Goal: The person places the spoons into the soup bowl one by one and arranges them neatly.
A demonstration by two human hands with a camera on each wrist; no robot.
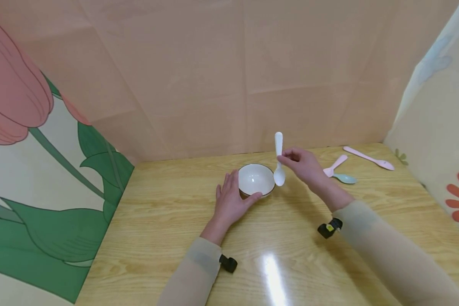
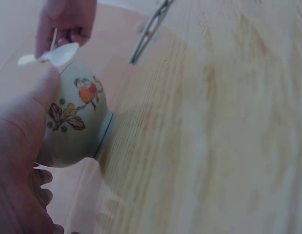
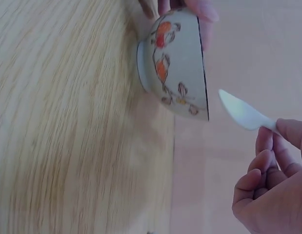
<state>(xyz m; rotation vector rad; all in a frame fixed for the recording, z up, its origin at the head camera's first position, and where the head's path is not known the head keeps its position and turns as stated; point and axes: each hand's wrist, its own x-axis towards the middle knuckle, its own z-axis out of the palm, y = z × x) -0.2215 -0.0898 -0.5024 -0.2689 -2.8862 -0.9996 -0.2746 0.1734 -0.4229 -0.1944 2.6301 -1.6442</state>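
Observation:
A white bowl with a dark rim stands on the wooden table; painted orange fruit and leaves decorate its outside in both wrist views. My left hand holds its left side, thumb at the front near the rim and fingers around the back. Pinched between the thumb and fingers of my right hand is a white spoon. Its handle points away and up, and its bowl end hangs just off the bowl's right rim. In the right wrist view, a small gap separates the spoon from the rim.
To the right on the table lie a short pink spoon, a light green spoon beside it, and a longer pink spoon farther back. A peach-coloured sheet rises behind the table's back edge.

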